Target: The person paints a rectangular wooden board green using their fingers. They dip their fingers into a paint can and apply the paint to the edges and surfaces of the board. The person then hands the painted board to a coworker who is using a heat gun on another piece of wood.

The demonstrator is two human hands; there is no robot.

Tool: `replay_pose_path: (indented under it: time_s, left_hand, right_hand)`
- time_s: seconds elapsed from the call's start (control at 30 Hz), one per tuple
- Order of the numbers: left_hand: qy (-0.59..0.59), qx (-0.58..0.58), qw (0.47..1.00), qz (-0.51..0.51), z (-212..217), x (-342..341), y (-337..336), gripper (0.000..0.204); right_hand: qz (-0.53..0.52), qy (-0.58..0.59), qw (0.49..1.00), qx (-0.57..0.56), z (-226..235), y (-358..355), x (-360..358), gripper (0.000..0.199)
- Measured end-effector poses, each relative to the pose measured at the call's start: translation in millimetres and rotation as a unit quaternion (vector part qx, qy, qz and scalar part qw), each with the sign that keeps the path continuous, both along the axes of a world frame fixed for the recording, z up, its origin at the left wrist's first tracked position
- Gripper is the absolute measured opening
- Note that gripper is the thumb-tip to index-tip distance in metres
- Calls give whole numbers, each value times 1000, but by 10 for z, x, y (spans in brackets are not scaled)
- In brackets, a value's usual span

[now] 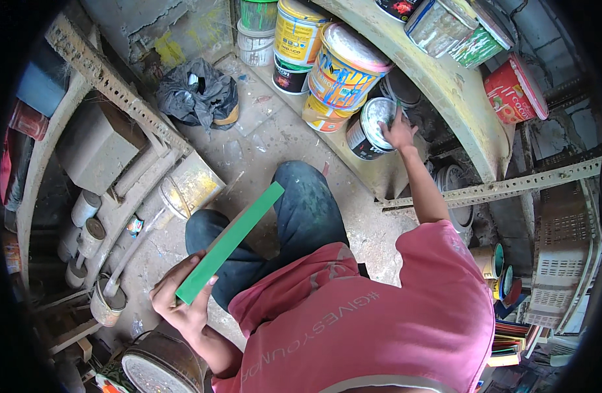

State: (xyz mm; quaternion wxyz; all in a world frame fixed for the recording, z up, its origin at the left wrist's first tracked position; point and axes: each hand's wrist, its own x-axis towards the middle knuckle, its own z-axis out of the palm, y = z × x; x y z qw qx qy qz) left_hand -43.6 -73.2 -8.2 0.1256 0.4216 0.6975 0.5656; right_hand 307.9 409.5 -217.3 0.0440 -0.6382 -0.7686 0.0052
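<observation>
My left hand (pixel 181 293) is closed around the lower end of a long, flat green strip (pixel 230 243). The strip slants up and to the right over my knees, and a dull brownish edge shows along its left side. Out to the right, my right hand (pixel 399 133) reaches to a black paint bucket (pixel 360 139) with a pale, paint-smeared top. Its fingers are spread at the right side of that top, apparently touching it. The bucket stands upright on a low shelf, beside stacked yellow and orange paint buckets (pixel 343 69).
A black plastic bag (pixel 197 95) sits on the floor ahead. Metal shelving (pixel 117 85) with cans stands left; a higher shelf (pixel 438 85) with more buckets curves above the right hand. A perforated metal bar (pixel 510 190) crosses near my right arm. A large bucket (pixel 163 363) stands by my left elbow.
</observation>
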Motion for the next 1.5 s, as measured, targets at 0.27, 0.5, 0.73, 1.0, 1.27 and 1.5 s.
replay_pose_path:
  time_s: [0.27,0.5,0.73,1.0,1.27,1.5]
  left_hand:
    - [-10,15,1000,11,34,19,15,34]
    - [18,12,999,40,471,-27,-61,28]
    - [22,62,987,144,1907,80,-524,26]
    - [32,57,951,301,3986,577,-1421,25]
    - [69,29,881,466,5667,1470,-2091,26]
    - [79,20,840,537,6391,2377,-2516,27]
  right_hand:
    - [-92,25,994,-43,102,73,-122,108]
    - [-22,71,997,33,-84,-116,-59,103]
    - [172,443,875,-91,493,-1361,-1005,44]
    - [340,579,690,-270,3381,-3155,-2433,36]
    - [528,669,394,-344,7202,-4605,-2679,52]
    - [664,531,14,-526,8540,-5696,-2089,83]
